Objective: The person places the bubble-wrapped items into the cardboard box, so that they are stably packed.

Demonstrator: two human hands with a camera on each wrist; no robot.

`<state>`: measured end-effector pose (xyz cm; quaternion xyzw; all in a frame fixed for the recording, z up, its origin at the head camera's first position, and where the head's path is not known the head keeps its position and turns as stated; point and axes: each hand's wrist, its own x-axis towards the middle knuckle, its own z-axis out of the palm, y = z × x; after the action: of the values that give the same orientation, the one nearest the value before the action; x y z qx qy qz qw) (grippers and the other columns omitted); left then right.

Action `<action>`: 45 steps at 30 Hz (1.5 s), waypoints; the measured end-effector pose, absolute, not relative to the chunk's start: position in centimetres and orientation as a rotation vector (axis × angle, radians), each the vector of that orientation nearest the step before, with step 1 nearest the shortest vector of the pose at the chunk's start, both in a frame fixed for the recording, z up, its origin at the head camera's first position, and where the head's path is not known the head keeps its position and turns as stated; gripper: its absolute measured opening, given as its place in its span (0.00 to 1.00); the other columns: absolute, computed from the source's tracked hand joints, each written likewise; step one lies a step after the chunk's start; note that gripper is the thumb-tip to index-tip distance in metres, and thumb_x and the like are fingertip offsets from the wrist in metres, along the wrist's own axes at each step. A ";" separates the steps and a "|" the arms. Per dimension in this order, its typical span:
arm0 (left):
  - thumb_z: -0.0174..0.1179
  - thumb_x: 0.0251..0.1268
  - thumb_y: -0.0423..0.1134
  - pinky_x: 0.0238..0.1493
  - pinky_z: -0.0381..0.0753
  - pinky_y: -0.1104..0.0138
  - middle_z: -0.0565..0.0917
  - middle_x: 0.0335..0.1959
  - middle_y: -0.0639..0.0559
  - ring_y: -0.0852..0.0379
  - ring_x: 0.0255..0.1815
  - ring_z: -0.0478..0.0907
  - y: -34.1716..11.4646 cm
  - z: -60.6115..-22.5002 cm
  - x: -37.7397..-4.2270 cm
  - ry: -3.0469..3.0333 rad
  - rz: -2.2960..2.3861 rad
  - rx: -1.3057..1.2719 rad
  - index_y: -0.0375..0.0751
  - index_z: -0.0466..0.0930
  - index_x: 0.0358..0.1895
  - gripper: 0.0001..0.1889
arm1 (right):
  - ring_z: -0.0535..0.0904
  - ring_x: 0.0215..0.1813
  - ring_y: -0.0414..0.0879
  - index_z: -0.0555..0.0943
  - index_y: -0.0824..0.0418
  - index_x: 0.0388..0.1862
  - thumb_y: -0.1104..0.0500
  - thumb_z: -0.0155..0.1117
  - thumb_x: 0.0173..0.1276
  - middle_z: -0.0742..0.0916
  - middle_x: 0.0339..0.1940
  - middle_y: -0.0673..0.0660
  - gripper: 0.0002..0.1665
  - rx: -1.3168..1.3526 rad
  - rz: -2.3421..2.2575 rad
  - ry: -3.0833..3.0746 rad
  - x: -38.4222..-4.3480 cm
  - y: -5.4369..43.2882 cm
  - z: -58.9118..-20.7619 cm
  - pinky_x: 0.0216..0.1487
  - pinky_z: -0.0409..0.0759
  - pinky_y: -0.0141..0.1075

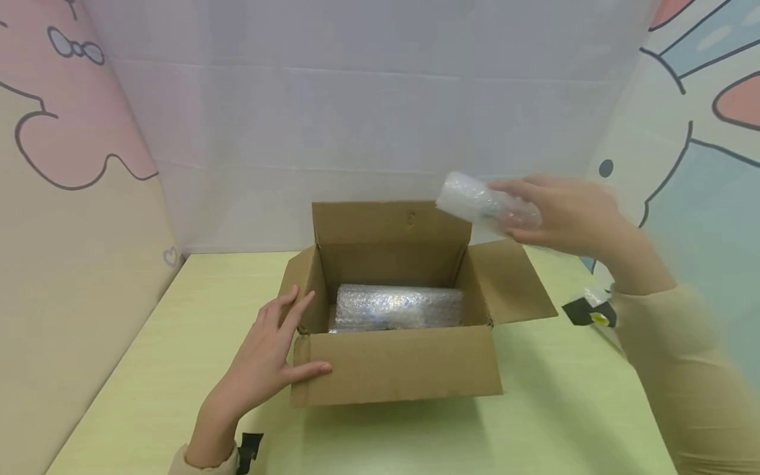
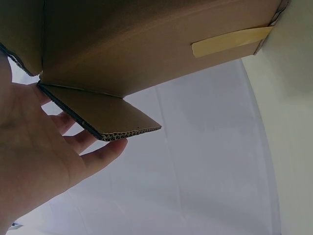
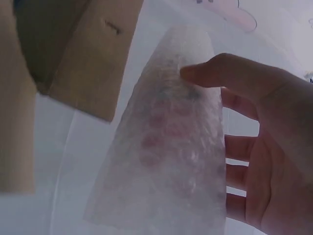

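An open cardboard box [image 1: 398, 366] stands on the table with its flaps folded out. Inside lies a bubble-wrapped bundle [image 1: 398, 307], its lower part hidden by the front flap. My left hand [image 1: 267, 349] rests at the box's front left corner, thumb on the front flap and fingers spread over the left side flap [image 2: 98, 110]. Above the box's right side, my right hand [image 1: 564, 211] grips a bubble-wrapped roll [image 1: 475, 198]. Reddish and greenish patches show through its wrap [image 3: 166, 127] in the right wrist view, but the contents cannot be made out.
The pale yellow-green table [image 1: 178, 356] reaches back to a white cloth wall [image 1: 380, 125]. Cartoon-printed panels [image 1: 77, 145] stand on both sides. The right flap [image 1: 510, 280] sticks out over the table. A strip of tape [image 2: 230, 42] is stuck to the box.
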<state>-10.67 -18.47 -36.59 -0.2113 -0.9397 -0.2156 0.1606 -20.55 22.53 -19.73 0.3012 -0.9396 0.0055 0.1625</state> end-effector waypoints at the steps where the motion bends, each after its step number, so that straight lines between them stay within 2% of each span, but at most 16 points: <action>1: 0.73 0.43 0.60 0.66 0.65 0.41 0.59 0.72 0.32 0.35 0.71 0.58 -18.4 -36.6 -10.7 -2.684 -0.614 -0.603 0.42 0.55 0.75 0.56 | 0.81 0.40 0.50 0.72 0.47 0.68 0.51 0.69 0.60 0.85 0.51 0.57 0.36 0.912 0.025 -2.681 -20.7 21.5 -19.6 0.30 0.75 0.42; 7: 0.73 0.43 0.61 0.66 0.65 0.40 0.59 0.72 0.32 0.35 0.71 0.58 -18.3 -36.6 -10.7 -2.693 -0.610 -0.601 0.43 0.54 0.76 0.56 | 0.80 0.46 0.43 0.71 0.45 0.69 0.50 0.69 0.62 0.82 0.59 0.50 0.35 1.258 0.112 -2.815 -22.6 16.1 -20.3 0.44 0.79 0.42; 10: 0.72 0.43 0.61 0.66 0.65 0.40 0.59 0.72 0.32 0.35 0.71 0.58 -18.2 -36.5 -10.8 -2.692 -0.605 -0.606 0.42 0.54 0.76 0.57 | 0.80 0.53 0.44 0.71 0.47 0.69 0.48 0.67 0.63 0.82 0.60 0.49 0.35 1.398 0.123 -2.913 -24.0 13.9 -21.1 0.53 0.79 0.44; 12: 0.72 0.42 0.61 0.67 0.65 0.40 0.59 0.72 0.32 0.35 0.71 0.58 -18.1 -36.6 -10.7 -2.692 -0.606 -0.607 0.42 0.54 0.75 0.57 | 0.79 0.53 0.44 0.71 0.46 0.69 0.48 0.68 0.63 0.83 0.57 0.50 0.35 1.445 0.114 -2.988 -24.9 12.8 -21.7 0.51 0.79 0.43; 17: 0.72 0.42 0.62 0.67 0.65 0.40 0.59 0.72 0.32 0.35 0.71 0.57 -18.0 -36.7 -10.7 -2.699 -0.606 -0.608 0.42 0.55 0.75 0.57 | 0.78 0.48 0.43 0.70 0.44 0.69 0.49 0.69 0.62 0.85 0.50 0.50 0.36 1.511 0.093 -3.136 -26.6 11.2 -23.4 0.46 0.76 0.41; 19: 0.72 0.43 0.62 0.67 0.65 0.40 0.59 0.72 0.32 0.35 0.71 0.57 -18.0 -36.7 -10.7 -2.701 -0.602 -0.609 0.42 0.55 0.75 0.57 | 0.77 0.47 0.43 0.70 0.43 0.69 0.49 0.69 0.62 0.85 0.50 0.50 0.36 1.523 0.088 -3.170 -27.0 10.7 -24.0 0.47 0.75 0.41; 26: 0.72 0.43 0.62 0.67 0.64 0.40 0.58 0.72 0.32 0.35 0.72 0.57 -18.0 -36.5 -10.8 -2.706 -0.602 -0.604 0.43 0.54 0.76 0.57 | 0.78 0.56 0.46 0.69 0.45 0.71 0.50 0.67 0.66 0.84 0.55 0.52 0.34 1.551 0.025 -3.202 -27.2 9.4 -26.1 0.56 0.77 0.45; 32: 0.72 0.43 0.62 0.67 0.64 0.41 0.58 0.73 0.33 0.36 0.72 0.57 -18.0 -36.6 -10.7 -2.710 -0.605 -0.602 0.43 0.54 0.76 0.56 | 0.79 0.58 0.47 0.68 0.48 0.72 0.54 0.66 0.66 0.84 0.56 0.55 0.35 1.552 -0.031 -3.183 -27.1 9.0 -27.2 0.58 0.78 0.45; 39: 0.72 0.44 0.62 0.67 0.64 0.40 0.58 0.73 0.33 0.36 0.72 0.57 -18.1 -36.8 -10.7 -2.704 -0.614 -0.607 0.45 0.53 0.76 0.56 | 0.84 0.47 0.44 0.74 0.54 0.66 0.55 0.69 0.63 0.88 0.46 0.53 0.32 1.546 -0.025 -3.042 -26.9 8.9 -26.7 0.51 0.82 0.43; 45: 0.71 0.44 0.62 0.67 0.64 0.40 0.58 0.73 0.33 0.36 0.72 0.57 -18.1 -36.8 -10.9 -2.703 -0.616 -0.608 0.45 0.53 0.76 0.56 | 0.81 0.39 0.42 0.77 0.57 0.63 0.59 0.69 0.62 0.87 0.38 0.50 0.29 1.541 -0.057 -3.011 -26.7 8.8 -26.7 0.47 0.82 0.41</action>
<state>-10.89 -18.12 -36.81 -0.2118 -0.9414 -0.2146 0.1508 -26.74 8.75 -26.67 0.4521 -0.8836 -0.0168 -0.1205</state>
